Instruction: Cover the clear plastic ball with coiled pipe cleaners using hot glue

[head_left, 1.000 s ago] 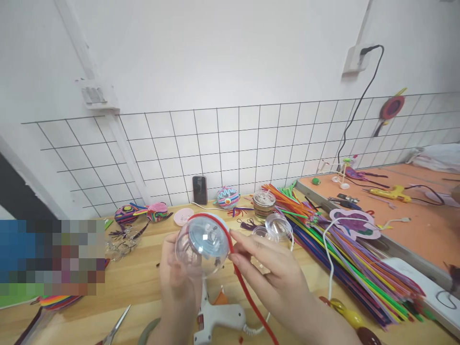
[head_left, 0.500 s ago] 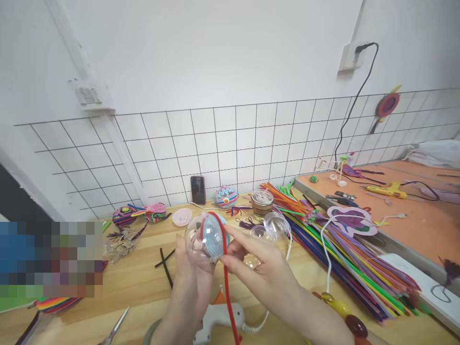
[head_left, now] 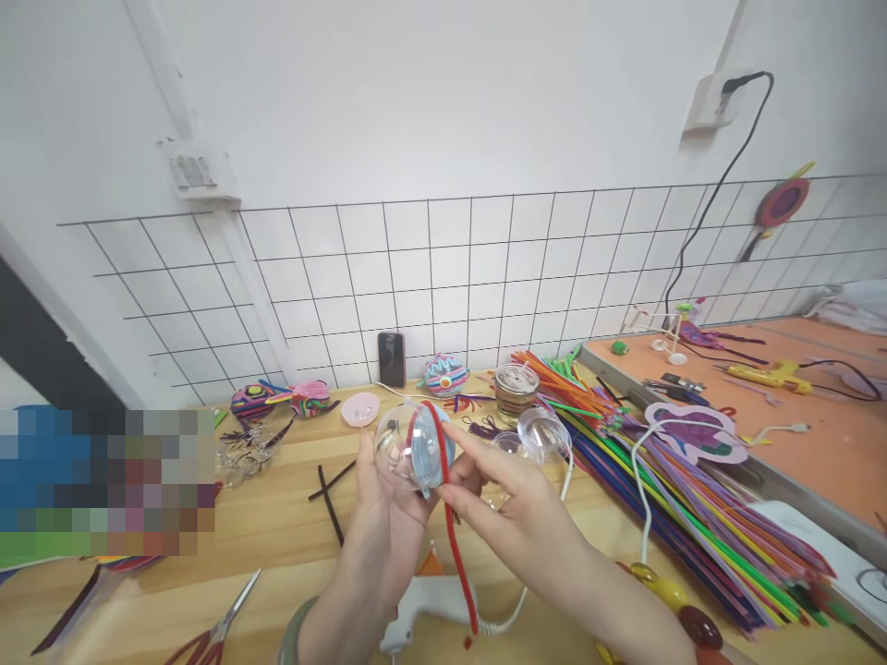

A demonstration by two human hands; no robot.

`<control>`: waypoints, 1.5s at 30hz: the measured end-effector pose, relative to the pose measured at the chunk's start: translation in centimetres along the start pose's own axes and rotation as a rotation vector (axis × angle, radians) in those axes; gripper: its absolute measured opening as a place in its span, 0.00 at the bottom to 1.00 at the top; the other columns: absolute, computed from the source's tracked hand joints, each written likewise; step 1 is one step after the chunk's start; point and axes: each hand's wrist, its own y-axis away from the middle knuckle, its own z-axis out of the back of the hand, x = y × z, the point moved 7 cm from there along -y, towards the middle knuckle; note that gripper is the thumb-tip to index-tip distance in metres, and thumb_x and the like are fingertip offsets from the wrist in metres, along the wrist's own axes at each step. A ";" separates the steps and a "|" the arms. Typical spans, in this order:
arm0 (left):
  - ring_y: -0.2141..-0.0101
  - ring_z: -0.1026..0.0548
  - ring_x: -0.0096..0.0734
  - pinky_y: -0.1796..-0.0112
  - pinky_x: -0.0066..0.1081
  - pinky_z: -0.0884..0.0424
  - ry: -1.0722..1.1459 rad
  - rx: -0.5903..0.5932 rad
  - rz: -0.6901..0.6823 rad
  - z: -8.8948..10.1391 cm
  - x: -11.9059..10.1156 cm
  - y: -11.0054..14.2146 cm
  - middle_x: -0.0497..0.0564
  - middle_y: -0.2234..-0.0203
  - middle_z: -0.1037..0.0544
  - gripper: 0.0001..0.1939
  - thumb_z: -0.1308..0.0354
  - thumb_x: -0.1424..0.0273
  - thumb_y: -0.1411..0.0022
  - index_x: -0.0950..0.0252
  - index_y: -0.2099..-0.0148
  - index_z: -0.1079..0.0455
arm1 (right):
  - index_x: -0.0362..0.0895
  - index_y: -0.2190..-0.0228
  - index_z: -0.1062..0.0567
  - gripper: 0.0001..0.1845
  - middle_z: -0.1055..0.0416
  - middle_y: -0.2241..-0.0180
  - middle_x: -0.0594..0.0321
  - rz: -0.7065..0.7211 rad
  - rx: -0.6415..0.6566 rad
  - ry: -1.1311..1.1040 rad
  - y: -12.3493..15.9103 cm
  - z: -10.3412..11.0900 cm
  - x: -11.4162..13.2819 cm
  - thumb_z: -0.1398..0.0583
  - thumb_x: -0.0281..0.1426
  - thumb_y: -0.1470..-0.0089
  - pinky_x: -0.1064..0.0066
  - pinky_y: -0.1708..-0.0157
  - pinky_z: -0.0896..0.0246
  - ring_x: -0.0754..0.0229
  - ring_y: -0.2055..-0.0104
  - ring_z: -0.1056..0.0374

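Note:
My left hand cups a clear plastic ball from below and the left side. Light-blue pipe cleaner coils show on the ball's right half. A red pipe cleaner curves around the ball beside the blue, and its loose end hangs down over the table. With thumb and index finger, my right hand pinches the red pipe cleaner against the ball's right side. Below the hands lies a white glue gun, partly hidden by my left wrist.
Scissors lie front left, near crossed black pipe cleaners. A big bundle of coloured pipe cleaners spreads on the right beside a white cable. Behind stand a phone, a decorated ball and a glass jar.
The ball has turned and tilted, so the red strip now runs more upright along its right side. Its loose end hangs straighter. The black pipe cleaners have come into view as my left hand moved right.

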 end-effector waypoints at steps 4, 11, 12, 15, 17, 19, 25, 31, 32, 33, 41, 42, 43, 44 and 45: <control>0.62 0.23 0.37 0.57 0.37 0.27 0.004 -0.006 -0.002 -0.1 0.1 0.1 0.55 0.56 0.21 0.27 0.49 0.49 0.37 0.64 0.48 0.29 | 0.44 0.41 0.34 0.28 0.25 0.71 0.65 -0.026 0.005 0.020 -0.1 -0.2 -0.5 0.42 0.26 0.44 0.68 0.67 0.31 0.62 0.71 0.30; 0.60 0.22 0.39 0.55 0.38 0.27 -0.008 -0.021 -0.033 -0.4 0.0 0.3 0.55 0.62 0.19 0.25 0.51 0.51 0.35 0.66 0.51 0.27 | 0.46 0.40 0.35 0.29 0.24 0.73 0.65 -0.009 -0.016 0.049 -0.2 -0.3 -0.4 0.42 0.27 0.44 0.68 0.68 0.29 0.62 0.73 0.29; 0.60 0.22 0.40 0.55 0.38 0.27 -0.011 -0.023 -0.036 -0.4 0.0 0.4 0.56 0.62 0.19 0.25 0.51 0.51 0.35 0.66 0.51 0.27 | 0.46 0.40 0.35 0.29 0.24 0.73 0.65 -0.009 -0.019 0.051 -0.2 -0.3 -0.4 0.42 0.27 0.44 0.68 0.68 0.29 0.62 0.73 0.29; 0.60 0.21 0.40 0.54 0.39 0.28 -0.003 -0.059 -0.047 -0.4 0.0 0.6 0.56 0.60 0.19 0.25 0.51 0.51 0.35 0.66 0.51 0.27 | 0.46 0.40 0.35 0.30 0.24 0.74 0.66 -0.032 -0.024 0.046 -0.1 -0.3 -0.5 0.41 0.26 0.44 0.69 0.70 0.29 0.63 0.74 0.29; 0.58 0.22 0.40 0.52 0.39 0.29 0.010 -0.062 -0.061 -0.5 -0.1 0.8 0.56 0.59 0.19 0.25 0.52 0.52 0.34 0.66 0.51 0.27 | 0.46 0.40 0.35 0.30 0.25 0.75 0.67 -0.049 -0.036 0.051 -0.1 -0.3 -0.6 0.41 0.26 0.45 0.70 0.70 0.29 0.63 0.74 0.29; 0.56 0.22 0.41 0.50 0.40 0.30 0.022 -0.044 -0.072 -0.8 -0.1 0.9 0.56 0.58 0.19 0.25 0.53 0.52 0.34 0.65 0.51 0.26 | 0.46 0.41 0.35 0.30 0.25 0.75 0.67 -0.051 -0.050 0.050 0.0 -0.3 -0.7 0.40 0.27 0.45 0.70 0.71 0.29 0.63 0.74 0.30; 0.50 0.25 0.44 0.46 0.42 0.33 0.054 -0.027 -0.053 -1.1 0.0 1.0 0.59 0.56 0.20 0.27 0.53 0.51 0.34 0.67 0.48 0.27 | 0.44 0.41 0.34 0.28 0.26 0.76 0.67 -0.049 -0.042 0.049 0.0 -0.4 -1.2 0.40 0.30 0.44 0.71 0.75 0.31 0.62 0.75 0.31; 0.49 0.26 0.43 0.45 0.41 0.35 0.034 -0.017 -0.060 -1.5 -0.3 1.4 0.58 0.52 0.22 0.28 0.51 0.50 0.36 0.64 0.44 0.30 | 0.47 0.41 0.34 0.27 0.29 0.80 0.70 0.104 -0.067 0.162 -0.4 0.4 -0.6 0.40 0.35 0.41 0.72 0.75 0.33 0.63 0.79 0.33; 0.48 0.27 0.43 0.45 0.41 0.36 0.021 -0.008 -0.060 -1.5 -0.3 1.5 0.57 0.51 0.22 0.28 0.50 0.50 0.36 0.63 0.44 0.31 | 0.48 0.40 0.36 0.28 0.29 0.80 0.70 0.154 -0.070 0.192 -0.4 0.5 -0.4 0.40 0.35 0.40 0.72 0.75 0.33 0.63 0.79 0.33; 0.48 0.27 0.44 0.45 0.41 0.36 0.006 0.004 -0.064 -1.6 -0.4 1.6 0.57 0.50 0.23 0.28 0.50 0.49 0.37 0.62 0.43 0.32 | 0.48 0.39 0.37 0.28 0.29 0.80 0.70 0.203 -0.074 0.228 -0.3 0.7 -0.2 0.41 0.35 0.40 0.71 0.76 0.33 0.63 0.79 0.33; 0.55 0.23 0.41 0.54 0.39 0.28 -0.175 0.023 -0.463 -0.7 -2.6 2.7 0.55 0.57 0.22 0.24 0.33 0.54 0.50 0.61 0.56 0.33 | 0.48 0.37 0.42 0.30 0.25 0.75 0.65 0.454 -0.146 0.353 0.1 1.2 1.5 0.44 0.29 0.38 0.71 0.74 0.31 0.62 0.76 0.30; 0.56 0.23 0.40 0.56 0.38 0.27 -0.211 0.029 -0.531 -0.7 -3.0 3.0 0.54 0.58 0.22 0.25 0.32 0.55 0.51 0.60 0.56 0.33 | 0.48 0.37 0.42 0.30 0.24 0.74 0.65 0.463 -0.153 0.350 0.2 1.1 1.7 0.44 0.29 0.38 0.71 0.74 0.30 0.61 0.76 0.29; 0.57 0.22 0.39 0.57 0.37 0.26 -0.243 0.034 -0.595 -0.6 -3.3 3.4 0.54 0.59 0.22 0.25 0.31 0.57 0.52 0.60 0.55 0.34 | 0.48 0.37 0.42 0.30 0.24 0.74 0.64 0.457 -0.153 0.344 0.2 1.1 1.9 0.43 0.29 0.39 0.70 0.73 0.29 0.61 0.75 0.28; 0.58 0.22 0.39 0.58 0.36 0.26 -0.270 0.038 -0.642 -0.6 -3.4 3.7 0.54 0.59 0.22 0.26 0.30 0.59 0.52 0.60 0.54 0.34 | 0.47 0.37 0.41 0.30 0.23 0.73 0.64 0.438 -0.150 0.336 0.2 1.0 1.9 0.43 0.28 0.39 0.70 0.72 0.28 0.60 0.74 0.27; 0.57 0.22 0.40 0.58 0.37 0.25 -0.290 0.038 -0.685 -0.5 -3.5 3.9 0.54 0.58 0.22 0.26 0.29 0.61 0.53 0.59 0.53 0.34 | 0.47 0.38 0.39 0.29 0.23 0.73 0.63 0.412 -0.145 0.324 0.2 0.9 1.9 0.43 0.28 0.40 0.71 0.72 0.28 0.60 0.74 0.27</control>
